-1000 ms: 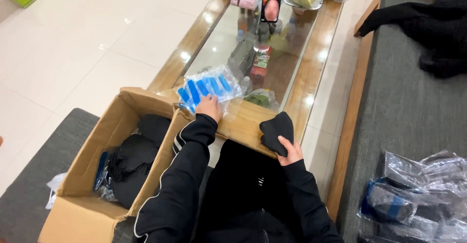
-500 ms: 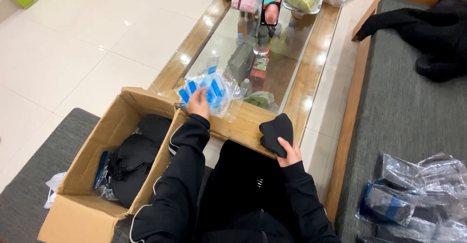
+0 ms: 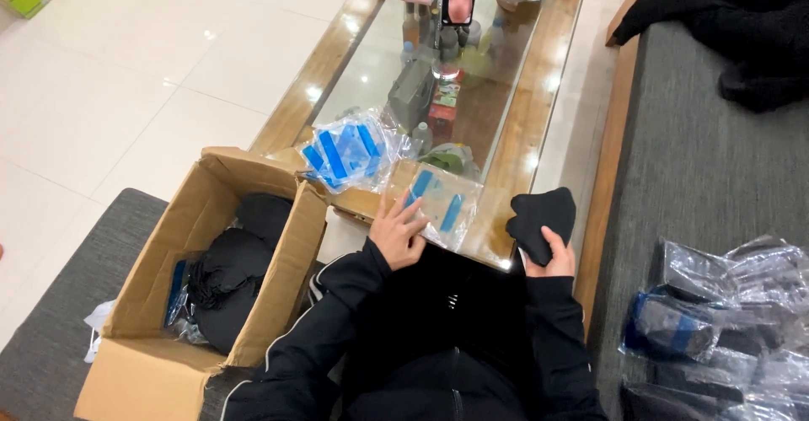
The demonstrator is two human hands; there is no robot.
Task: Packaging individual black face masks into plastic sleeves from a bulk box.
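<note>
The left hand [image 3: 396, 234] lies flat with spread fingers on a clear plastic bag with blue strips [image 3: 438, 202], just above it in the frame; the bag's long axis runs from lower left to upper right; the right hand [image 3: 552, 257] grasps a folded black cloth [image 3: 541, 219] at lower right of the bag, near but apart. A pile of similar bags [image 3: 350, 147] sits to the upper left; all rest on a wooden-rimmed glass coffee table [image 3: 514, 134]; an open cardboard box [image 3: 211, 261] with dark items stands at lower left; a grey sofa [image 3: 699, 176] fills the right side.
</note>
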